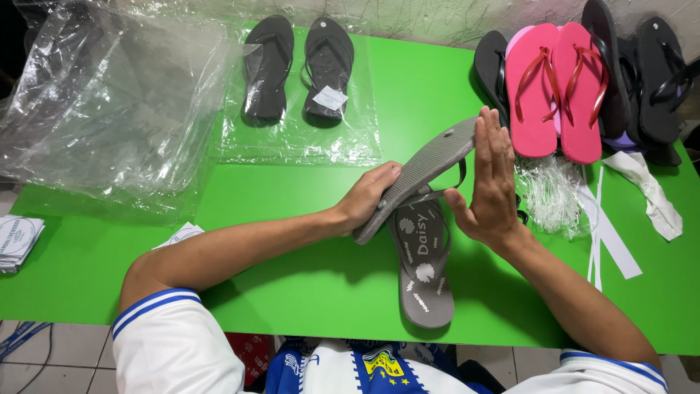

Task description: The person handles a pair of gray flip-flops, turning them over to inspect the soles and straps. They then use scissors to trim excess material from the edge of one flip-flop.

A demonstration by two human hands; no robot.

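My left hand (368, 195) grips the heel end of a grey flip-flop (423, 174) held sole-up and tilted above the green table (306, 270). My right hand (490, 179) is flat, fingers straight and together, pressed against the toe end of that same sandal. Its strap hangs down between my hands. A second grey flip-flop (425, 273) with white printing lies strap-up on the table right below them, toe pointing towards me.
A pair of dark flip-flops (297, 67) lies on a clear plastic bag (299, 142) at the back. Crumpled clear plastic (109, 95) fills the left. Pink flip-flops (555, 91) and black ones (652, 80) sit at the back right, with white paper strips (609, 233) and clear fasteners (550, 193) nearby.
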